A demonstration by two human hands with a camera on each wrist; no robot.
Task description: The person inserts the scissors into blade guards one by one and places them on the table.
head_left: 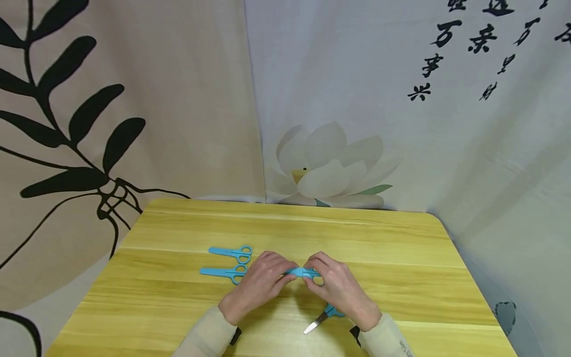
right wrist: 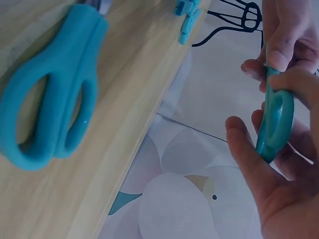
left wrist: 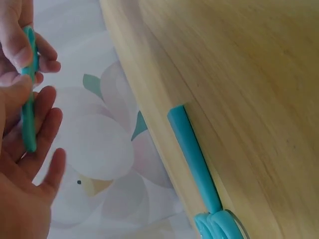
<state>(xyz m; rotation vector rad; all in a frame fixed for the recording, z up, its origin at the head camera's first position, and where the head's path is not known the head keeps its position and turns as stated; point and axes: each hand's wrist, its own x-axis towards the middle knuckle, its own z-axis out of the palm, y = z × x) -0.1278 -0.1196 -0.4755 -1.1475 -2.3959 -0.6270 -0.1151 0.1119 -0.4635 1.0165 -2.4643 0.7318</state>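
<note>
In the head view my left hand point(head_left: 263, 280) pinches the covered blade end of blue scissors point(head_left: 300, 272) between thumb and fingers. My right hand point(head_left: 339, 287) holds the same scissors by the handle loops, which show beside its thumb in the right wrist view. The pair lies level between the two hands, above the table. Below the right hand, a second pair of scissors point(head_left: 315, 323) lies with its metal blade bare; its blue handles point(right wrist: 75, 84) loom large in the right wrist view. Just left of my left hand are two more blue scissors point(head_left: 223, 251) with covered blades point(head_left: 216, 271).
The wooden table point(head_left: 401, 248) has a rounded far edge close to a pale curtain point(head_left: 187, 99) printed with dark leaves, a lotus and black characters. Both covered scissors lie side by side, handles toward the left hand.
</note>
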